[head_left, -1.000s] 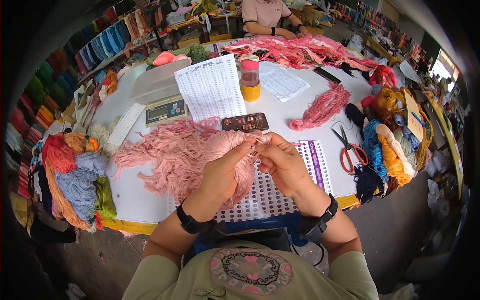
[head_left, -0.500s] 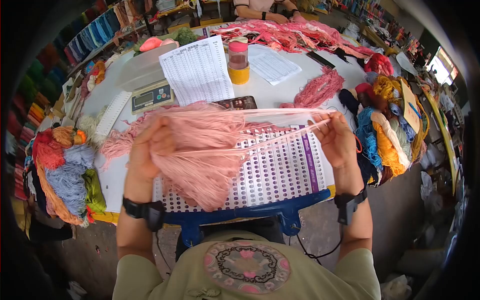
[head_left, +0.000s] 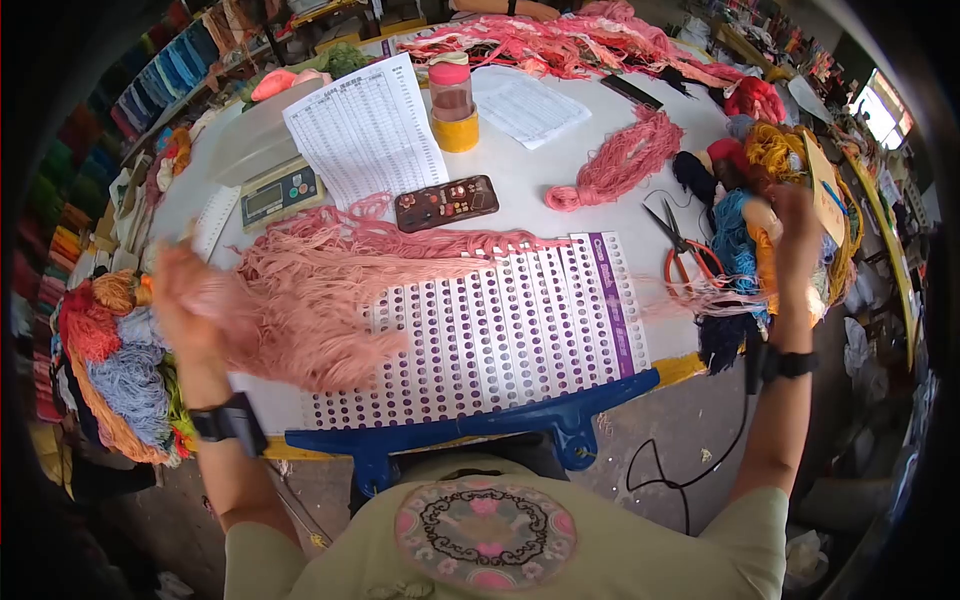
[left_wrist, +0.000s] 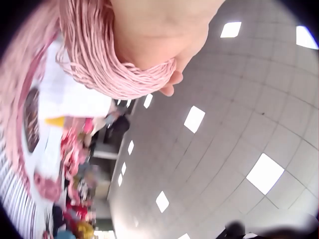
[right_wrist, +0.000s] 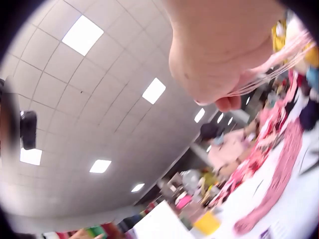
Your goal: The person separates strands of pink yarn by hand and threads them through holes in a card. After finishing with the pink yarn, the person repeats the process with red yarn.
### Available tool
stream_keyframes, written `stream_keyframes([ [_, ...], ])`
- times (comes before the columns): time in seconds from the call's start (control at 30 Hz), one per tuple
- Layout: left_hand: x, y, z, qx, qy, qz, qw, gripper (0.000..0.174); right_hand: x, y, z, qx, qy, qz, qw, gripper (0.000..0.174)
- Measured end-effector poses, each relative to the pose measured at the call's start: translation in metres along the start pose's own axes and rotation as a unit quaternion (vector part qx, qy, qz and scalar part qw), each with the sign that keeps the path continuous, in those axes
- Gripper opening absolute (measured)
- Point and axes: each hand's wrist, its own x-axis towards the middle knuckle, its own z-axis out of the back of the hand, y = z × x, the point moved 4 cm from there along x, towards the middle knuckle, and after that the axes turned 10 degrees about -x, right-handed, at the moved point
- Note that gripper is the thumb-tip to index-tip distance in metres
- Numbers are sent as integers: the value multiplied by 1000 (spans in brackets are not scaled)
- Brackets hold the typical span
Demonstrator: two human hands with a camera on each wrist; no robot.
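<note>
At the left, my left hand [head_left: 190, 300] is raised and blurred, gripping a pale pink thread skein [left_wrist: 89, 50] that loops round its fingers in the left wrist view. Loose ends of pink thread [head_left: 310, 300] spread from it over the punched thread cards [head_left: 490, 340]. Far to the right, my right hand [head_left: 795, 240] is lifted beside the coloured skeins. Its curled fingers hold a few thin pink strands [right_wrist: 264, 77], which trail off in the right wrist view. In the head view these strands [head_left: 705, 298] hang blurred below the scissors [head_left: 685, 245].
A phone [head_left: 447, 203], a digital scale [head_left: 283, 195], printed sheets [head_left: 365, 130] and a pink-lidded jar [head_left: 452, 95] lie farther back. Another pink skein [head_left: 625, 160] rests near the scissors. Bundles of coloured thread [head_left: 130, 350] crowd both table sides. A blue clip bar [head_left: 470, 415] edges the front.
My hands began close together at the pink skein, then pulled apart with strands stretched between them. Now they are wide apart; the right has drawn its strands away from the skein.
</note>
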Motion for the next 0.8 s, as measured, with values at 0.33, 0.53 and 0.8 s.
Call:
stream_keyframes([
  [0.33, -36, 318, 13, 355, 44, 472, 806, 32, -121, 152, -206, 178, 468, 66, 863, 10],
  [0.53, -45, 334, 25, 599, 86, 393, 692, 33, -123, 152, -208, 191, 478, 46, 856, 5],
  [0.8, -45, 350, 25, 443, 37, 430, 786, 23, -113, 152, -205, 225, 500, -33, 836, 16],
])
